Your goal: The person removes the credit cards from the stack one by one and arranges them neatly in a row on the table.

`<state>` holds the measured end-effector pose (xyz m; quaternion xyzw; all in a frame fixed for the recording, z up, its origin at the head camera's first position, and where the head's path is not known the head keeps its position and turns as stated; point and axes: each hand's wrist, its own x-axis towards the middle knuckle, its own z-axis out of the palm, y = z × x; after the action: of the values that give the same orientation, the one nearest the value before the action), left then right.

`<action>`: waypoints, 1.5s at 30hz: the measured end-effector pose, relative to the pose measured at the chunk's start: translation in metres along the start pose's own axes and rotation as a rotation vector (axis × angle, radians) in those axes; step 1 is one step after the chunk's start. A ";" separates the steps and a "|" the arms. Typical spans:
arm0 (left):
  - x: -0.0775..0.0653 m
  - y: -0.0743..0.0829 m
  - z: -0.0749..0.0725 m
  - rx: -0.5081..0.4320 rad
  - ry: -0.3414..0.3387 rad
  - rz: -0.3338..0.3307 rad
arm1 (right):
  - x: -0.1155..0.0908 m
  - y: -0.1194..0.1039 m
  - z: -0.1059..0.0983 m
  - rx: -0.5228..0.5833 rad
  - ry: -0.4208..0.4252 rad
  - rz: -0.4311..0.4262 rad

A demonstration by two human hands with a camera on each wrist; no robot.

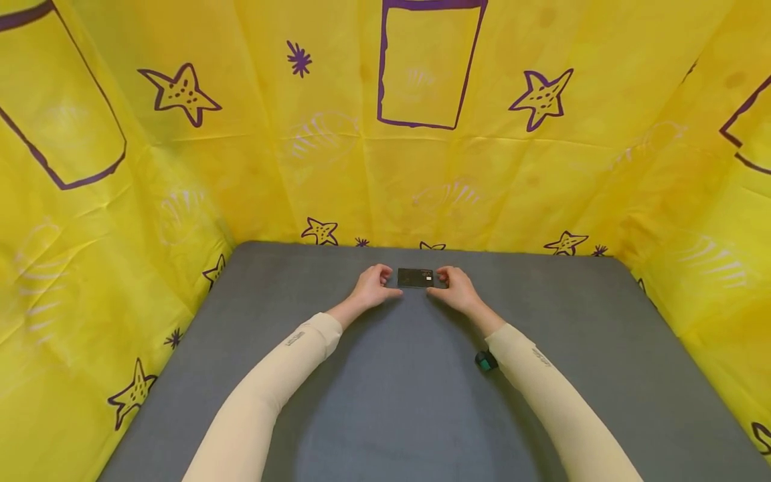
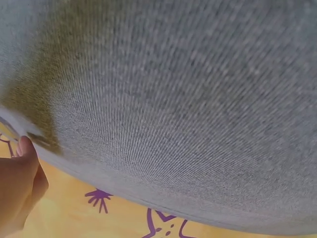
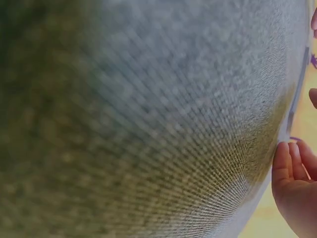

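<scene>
A small black card [image 1: 414, 278] with a pale square near its right end lies flat toward the far side of the grey table [image 1: 397, 402]. Just off its left edge is my left hand [image 1: 372, 288], thumb and fingers apart and loosely bent. My right hand [image 1: 456, 289] mirrors it on the other side, its thumb tip right at the card's lower right corner. In the left wrist view the left hand [image 2: 20, 183] shows at the lower left, above the cloth. The right wrist view has the right hand [image 3: 297, 191] at its right edge, fingertips close to the tabletop.
Yellow cloth walls [image 1: 337, 167] with purple starfish drawings enclose the table at the back and both sides. A small dark device with a green face [image 1: 485, 361] sits at the right sleeve's cuff. Both forearms, in cream sleeves [image 1: 271, 381], reach over the table from the near side.
</scene>
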<state>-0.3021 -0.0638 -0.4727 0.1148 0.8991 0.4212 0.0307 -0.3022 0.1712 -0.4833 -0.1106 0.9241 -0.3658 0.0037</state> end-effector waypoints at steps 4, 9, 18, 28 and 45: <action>0.006 -0.001 0.000 0.019 -0.023 0.001 | 0.002 0.001 0.000 -0.011 -0.013 0.014; 0.013 -0.001 0.001 0.057 -0.054 -0.018 | 0.006 0.003 0.002 -0.024 -0.029 0.018; 0.019 -0.003 0.002 0.081 -0.084 -0.019 | 0.010 0.003 0.005 -0.042 -0.047 -0.003; 0.024 -0.004 0.004 0.101 -0.136 -0.011 | 0.014 0.004 0.006 -0.062 -0.065 -0.003; 0.032 -0.001 0.002 0.153 -0.196 0.013 | 0.019 0.007 0.002 -0.052 -0.100 -0.018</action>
<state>-0.3330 -0.0552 -0.4734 0.1631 0.9205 0.3386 0.1067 -0.3214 0.1706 -0.4884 -0.1373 0.9309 -0.3357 0.0436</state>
